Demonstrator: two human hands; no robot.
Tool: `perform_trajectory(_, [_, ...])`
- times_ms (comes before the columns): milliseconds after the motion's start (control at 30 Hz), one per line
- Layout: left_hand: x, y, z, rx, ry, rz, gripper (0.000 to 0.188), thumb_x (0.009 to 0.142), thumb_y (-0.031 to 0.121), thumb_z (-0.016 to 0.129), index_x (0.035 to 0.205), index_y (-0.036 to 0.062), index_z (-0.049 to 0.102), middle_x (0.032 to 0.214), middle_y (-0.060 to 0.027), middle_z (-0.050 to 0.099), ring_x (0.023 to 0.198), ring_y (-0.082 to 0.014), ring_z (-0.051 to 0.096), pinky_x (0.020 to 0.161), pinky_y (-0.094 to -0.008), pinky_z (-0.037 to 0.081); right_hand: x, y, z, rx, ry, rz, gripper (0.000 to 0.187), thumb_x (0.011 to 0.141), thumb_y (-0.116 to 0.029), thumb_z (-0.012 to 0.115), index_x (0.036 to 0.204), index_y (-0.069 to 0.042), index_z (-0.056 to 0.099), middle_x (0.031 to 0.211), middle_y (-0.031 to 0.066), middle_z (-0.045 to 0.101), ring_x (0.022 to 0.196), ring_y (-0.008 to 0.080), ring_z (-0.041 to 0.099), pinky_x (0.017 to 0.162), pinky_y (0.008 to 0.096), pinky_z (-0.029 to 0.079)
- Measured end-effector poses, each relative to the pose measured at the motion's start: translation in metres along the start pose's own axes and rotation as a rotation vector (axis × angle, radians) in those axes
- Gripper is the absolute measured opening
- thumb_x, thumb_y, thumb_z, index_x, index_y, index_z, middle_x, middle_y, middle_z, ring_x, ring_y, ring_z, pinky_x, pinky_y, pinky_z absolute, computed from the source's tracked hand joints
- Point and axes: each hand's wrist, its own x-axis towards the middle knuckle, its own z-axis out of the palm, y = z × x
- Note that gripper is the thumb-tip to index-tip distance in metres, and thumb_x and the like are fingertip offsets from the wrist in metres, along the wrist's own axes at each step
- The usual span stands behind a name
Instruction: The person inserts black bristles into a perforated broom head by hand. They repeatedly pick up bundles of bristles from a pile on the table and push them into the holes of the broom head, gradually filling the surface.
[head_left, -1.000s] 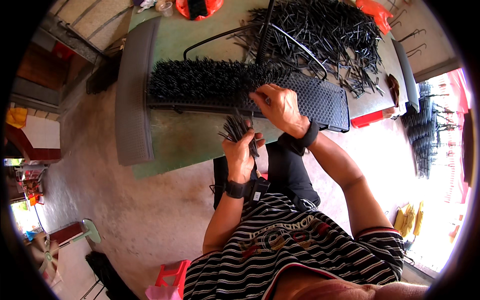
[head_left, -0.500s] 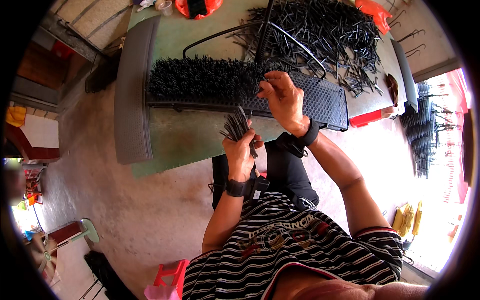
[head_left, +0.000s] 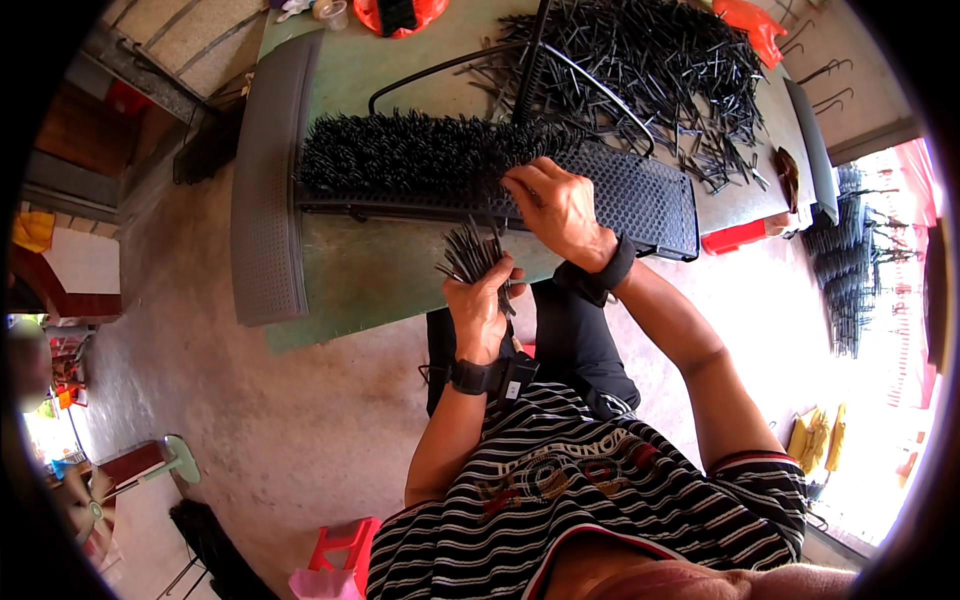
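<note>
My left hand (head_left: 480, 308) is closed round a bundle of thin black plastic strips (head_left: 470, 252), whose ends fan out above the fingers. My right hand (head_left: 568, 214) is in a pinch above that bundle, its fingertips at the front edge of the black bristly rows; whatever lies between them is hidden. These upright black pieces (head_left: 400, 155) densely cover the left and middle of a long black perforated panel (head_left: 640, 205). On its right part, bare holes show. A thin black frame (head_left: 440, 70) rises behind the panel.
Many loose black strips (head_left: 640, 70) are heaped on the green table (head_left: 350, 290) behind the panel. A grey ridged sheet (head_left: 268, 190) hangs over the table's left side. Orange-red bags (head_left: 750, 28) lie at the back. A red stool (head_left: 342, 548) stands on the floor.
My right hand has shifted slightly left and down, and its fingers have drawn together at the edge of the bristly rows. The left hand keeps the bundle in nearly the same place.
</note>
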Motion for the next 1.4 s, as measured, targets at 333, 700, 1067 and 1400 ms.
perform_trajectory(333, [0.0,0.0,0.008,-0.001,-0.111,-0.011,0.017,0.078,-0.001,0.067,0.094,0.0015,0.062,0.085,-0.0093,0.066,0.064,-0.0206,0.063,0.052,-0.0307,0.051,-0.023,0.016,0.0,0.506,-0.412,0.471,0.02,0.083,-0.017,0.065,0.083,0.003,0.068,0.062,0.0043,0.063,0.05,0.0055,0.053,0.045,0.0222,0.041])
perform_trajectory(700, [0.008,-0.013,-0.007,-0.138,-0.09,0.008,0.019,0.08,-0.005,0.06,0.099,-0.0033,0.06,0.081,-0.0104,0.062,0.067,-0.024,0.064,0.06,-0.0353,0.055,-0.01,-0.006,0.008,0.495,0.242,0.207,0.021,0.084,-0.001,0.061,0.103,0.0,0.052,0.073,0.0092,0.065,0.059,0.0121,0.065,0.051,0.0232,0.05])
perform_trajectory(1067, [0.0,-0.001,-0.004,-0.066,-0.029,-0.074,0.023,0.082,0.002,0.059,0.105,0.0009,0.061,0.083,-0.0096,0.062,0.062,-0.0221,0.062,0.055,-0.0338,0.053,-0.004,-0.002,0.015,0.314,0.186,-0.047,0.018,0.083,0.001,0.06,0.099,-0.001,0.051,0.076,0.0134,0.062,0.064,0.0253,0.066,0.052,0.0309,0.05])
perform_trajectory(1400, [-0.003,-0.004,-0.009,-0.097,-0.08,-0.049,0.026,0.082,0.001,0.059,0.108,-0.0008,0.059,0.081,-0.0127,0.063,0.046,-0.0164,0.052,0.041,-0.0284,0.041,0.004,-0.002,0.008,0.179,0.104,-0.178,0.018,0.083,0.003,0.059,0.099,-0.001,0.052,0.077,0.0127,0.063,0.066,0.0212,0.067,0.054,0.0288,0.052])
